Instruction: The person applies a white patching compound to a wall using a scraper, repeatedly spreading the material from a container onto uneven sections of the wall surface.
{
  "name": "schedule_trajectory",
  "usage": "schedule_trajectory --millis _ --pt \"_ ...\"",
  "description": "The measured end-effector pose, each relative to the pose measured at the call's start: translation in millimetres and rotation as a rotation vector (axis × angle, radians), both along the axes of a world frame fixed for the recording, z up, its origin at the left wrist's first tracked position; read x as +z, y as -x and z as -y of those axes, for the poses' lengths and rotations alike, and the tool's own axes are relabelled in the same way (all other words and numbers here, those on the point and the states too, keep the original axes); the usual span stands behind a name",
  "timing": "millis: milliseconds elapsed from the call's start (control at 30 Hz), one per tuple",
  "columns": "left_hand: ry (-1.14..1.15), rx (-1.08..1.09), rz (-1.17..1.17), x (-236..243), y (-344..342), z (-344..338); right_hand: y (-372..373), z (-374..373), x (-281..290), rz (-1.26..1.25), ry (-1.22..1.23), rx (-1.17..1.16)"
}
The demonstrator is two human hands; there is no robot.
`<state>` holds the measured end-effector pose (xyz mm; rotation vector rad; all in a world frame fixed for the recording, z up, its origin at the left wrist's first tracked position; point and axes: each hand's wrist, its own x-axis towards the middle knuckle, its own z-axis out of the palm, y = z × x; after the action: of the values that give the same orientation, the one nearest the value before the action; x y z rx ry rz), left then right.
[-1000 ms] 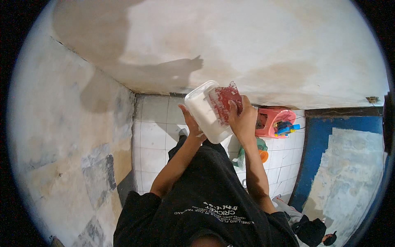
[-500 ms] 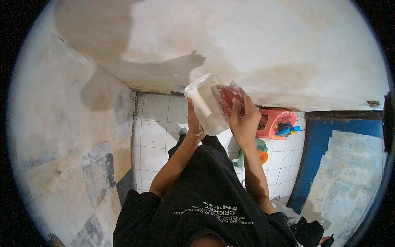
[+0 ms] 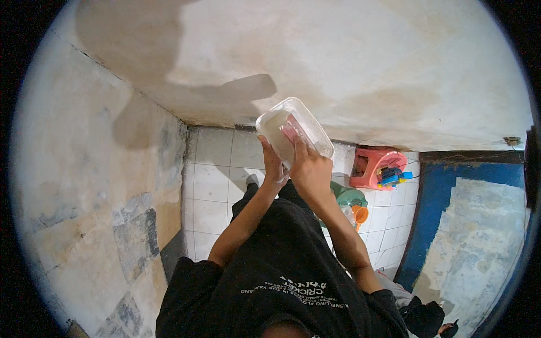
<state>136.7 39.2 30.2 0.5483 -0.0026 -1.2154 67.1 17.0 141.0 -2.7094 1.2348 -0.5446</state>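
Observation:
A white rectangular tub (image 3: pixel 317 125) with pale paste along its inside is held up in front of my body, tilted. My left hand (image 3: pixel 271 162) grips its left side, thumb up near the rim and the other fingers mostly hidden behind it. Inside the tub, a flat red putty scraper (image 3: pixel 290 129) smeared with white is dipped edge-on against the paste. My right hand (image 3: pixel 310 172) is closed on this scraper, its fingers reaching down over the near side of the tub.
A stained, plastered wall (image 3: pixel 349 62) rises ahead, meeting another patchy wall (image 3: pixel 84 186) at the left. On the tiled floor stand a pink stool (image 3: pixel 363 174) with a blue object on it, a green bag (image 3: pixel 349 196) and an orange dipper (image 3: pixel 359 214). A blue door (image 3: pixel 431 186) is at right; a person (image 3: pixel 420 315) is at lower right.
My right hand has moved left and turned the scraper from lying broadside across the tub to edge-on inside it. The tub has turned so its inside shows more.

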Motion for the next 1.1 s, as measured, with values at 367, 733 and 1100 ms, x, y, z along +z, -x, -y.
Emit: schedule_trajectory --millis 367,733,1100 --pt "0.06 0.024 -0.12 -8 0 -2 -5 4 24 0.172 -0.14 0.072" --pt "0.025 -0.013 -0.072 -7 2 6 5 18 17 0.205 -0.256 -0.064" --pt "-0.052 -0.039 -0.051 -7 1 7 11 27 5 0.189 -0.298 -0.083"
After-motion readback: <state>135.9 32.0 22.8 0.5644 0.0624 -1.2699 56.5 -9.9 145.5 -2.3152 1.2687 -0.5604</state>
